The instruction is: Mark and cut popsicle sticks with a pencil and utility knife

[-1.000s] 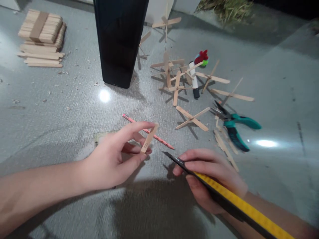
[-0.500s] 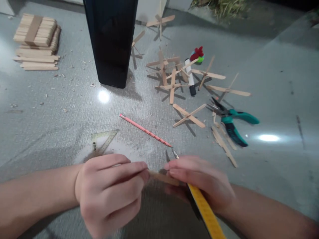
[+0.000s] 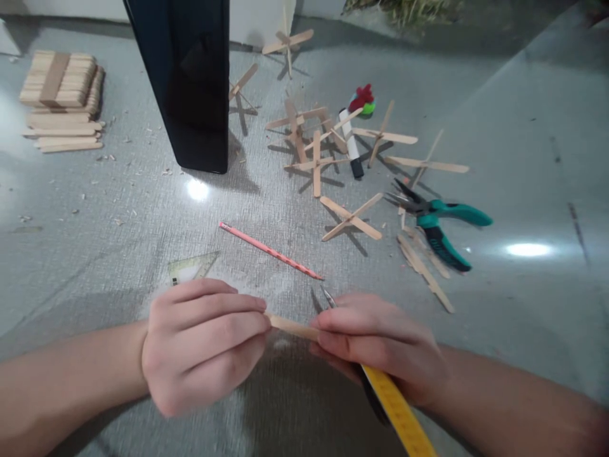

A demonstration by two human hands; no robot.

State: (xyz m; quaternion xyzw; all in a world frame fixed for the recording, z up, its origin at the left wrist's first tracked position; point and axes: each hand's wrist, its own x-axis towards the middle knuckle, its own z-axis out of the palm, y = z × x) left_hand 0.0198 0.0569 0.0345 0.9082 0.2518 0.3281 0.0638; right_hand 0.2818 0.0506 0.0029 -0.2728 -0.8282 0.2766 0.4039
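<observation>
A wooden craft stick [image 3: 294, 326] spans the gap between my hands, slightly tilted. My left hand [image 3: 207, 346] is closed, pinching the stick's left end. Thumb and fingers of my right hand [image 3: 375, 339] grip its other end. That same hand also holds a yellow-handled cutter knife [image 3: 397, 406], whose pointed metal tip pokes out past the knuckles while the yellow body runs down toward the bottom edge. Just beyond the tip lies a pink pencil [image 3: 271, 250]. A clear set square [image 3: 193, 266] is partly covered by my left hand.
Several crossed-stick pieces [image 3: 352, 219] stand across the table, around a white marker [image 3: 349, 141]. Teal-handled pliers [image 3: 431, 219] lie at right beside split sticks [image 3: 425, 273]. A black upright object [image 3: 200, 95] stands at the back, with bundled sticks [image 3: 59, 79] far left.
My left hand has shifted slightly up and left, and more of the craft stick shows, now sharper. The background has slid a little leftward in view. Both hands keep their grip.
</observation>
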